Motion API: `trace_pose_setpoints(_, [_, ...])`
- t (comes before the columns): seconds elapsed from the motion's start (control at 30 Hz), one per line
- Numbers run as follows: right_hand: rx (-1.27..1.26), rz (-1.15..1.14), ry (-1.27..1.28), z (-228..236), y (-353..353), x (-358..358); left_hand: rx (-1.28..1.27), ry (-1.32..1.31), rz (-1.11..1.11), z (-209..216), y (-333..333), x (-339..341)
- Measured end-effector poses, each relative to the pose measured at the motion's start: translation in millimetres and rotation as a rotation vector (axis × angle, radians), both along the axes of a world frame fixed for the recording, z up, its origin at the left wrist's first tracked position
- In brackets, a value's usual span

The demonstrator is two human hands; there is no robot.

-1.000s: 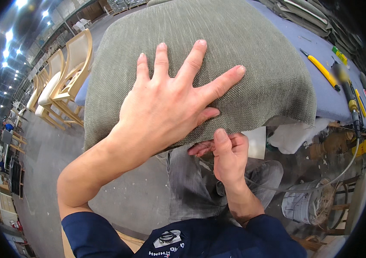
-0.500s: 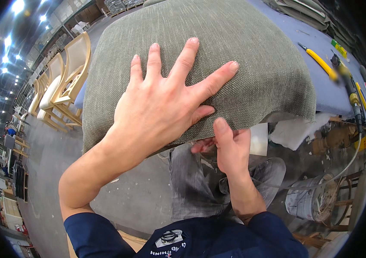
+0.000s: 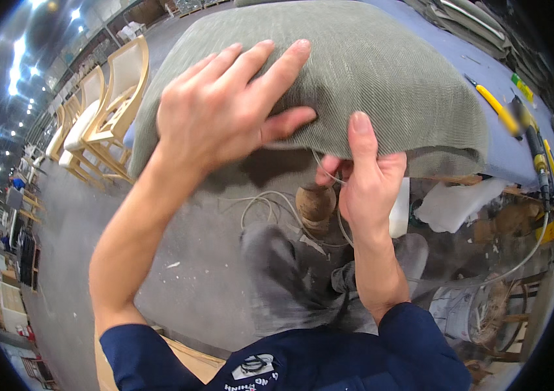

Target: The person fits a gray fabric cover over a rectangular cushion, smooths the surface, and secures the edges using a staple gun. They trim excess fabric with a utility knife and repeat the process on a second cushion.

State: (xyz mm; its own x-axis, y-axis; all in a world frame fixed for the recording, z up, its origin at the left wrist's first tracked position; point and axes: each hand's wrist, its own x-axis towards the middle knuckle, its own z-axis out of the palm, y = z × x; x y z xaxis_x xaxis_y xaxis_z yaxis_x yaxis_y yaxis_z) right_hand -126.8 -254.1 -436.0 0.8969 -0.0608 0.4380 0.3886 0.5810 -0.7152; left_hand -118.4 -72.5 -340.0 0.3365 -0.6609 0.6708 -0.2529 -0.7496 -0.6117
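Grey-green woven fabric (image 3: 394, 78) lies over a broad, rounded shape in front of me, its near edge hanging loose. My left hand (image 3: 218, 107) rests over the left part of the fabric, open, fingers stretched forward and thumb apart; slight motion blur softens it. At the near edge, my right hand (image 3: 371, 173) pinches the fabric, thumb on top and fingers curled beneath. Those fingers are partly hidden under the edge. What lies inside or under the cover there is in shadow.
A blue-covered work surface (image 3: 508, 153) holds yellow-handled cutters (image 3: 498, 107) and a dark tool (image 3: 537, 150) with a hose (image 3: 524, 257). White padding (image 3: 456, 205) hangs below. A bucket (image 3: 462, 309) stands lower right; wooden chairs (image 3: 117, 91) stand left.
My left hand has shifted slightly up and left, its fingers closer together. My right hand has moved up and right with the fabric's near edge, uncovering the hose and a boot below.
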Motion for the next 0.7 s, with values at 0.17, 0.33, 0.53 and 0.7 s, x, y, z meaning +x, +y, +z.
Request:
trace_pose_setpoints(0.17, [-0.142, -0.041, 0.057, -31.5, -3.7, -2.0, -0.079, 0.154, -0.035, -22.3, 14.1, -20.3])
trace_pose_setpoints(0.33, [-0.188, -0.097, 0.15, -29.0, -11.0, 2.4, -0.287, 0.859, -0.003, 50.6, 10.9, -15.6])
trace_pose_setpoints(0.53, [-0.196, -0.051, 0.079, -31.8, -6.1, -0.2, -0.17, 0.635, -0.003, 149.5, 65.7, 195.0])
trace_pose_setpoints(0.7, [-0.26, -0.009, -0.052, -48.1, -16.5, 7.9, -0.423, 0.689, 0.224, 168.7, 18.5, 302.5])
